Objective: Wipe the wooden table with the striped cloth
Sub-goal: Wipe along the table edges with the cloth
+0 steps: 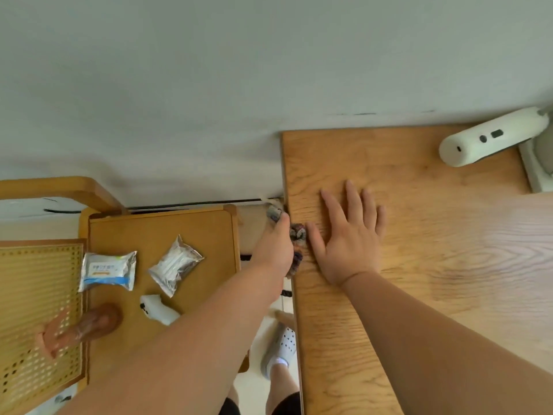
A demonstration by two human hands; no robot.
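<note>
Striped cloth (297, 235) bunched at 9 o'clock of right hand (347, 238), on wooden table (434, 265) edge; left hand (275, 245) fingers curled round it; right fingers spread wide, flat; judged soft, light, limp; grip mid-bunch.

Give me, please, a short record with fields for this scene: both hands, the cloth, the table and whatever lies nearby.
left hand: grips the striped cloth at the left edge of the wooden table
right hand: flat on the wooden table, fingers spread, just right of the striped cloth
striped cloth: bunched, partly hidden by the left hand
white device: at the table's far right corner
side table: holds two foil packets
</note>
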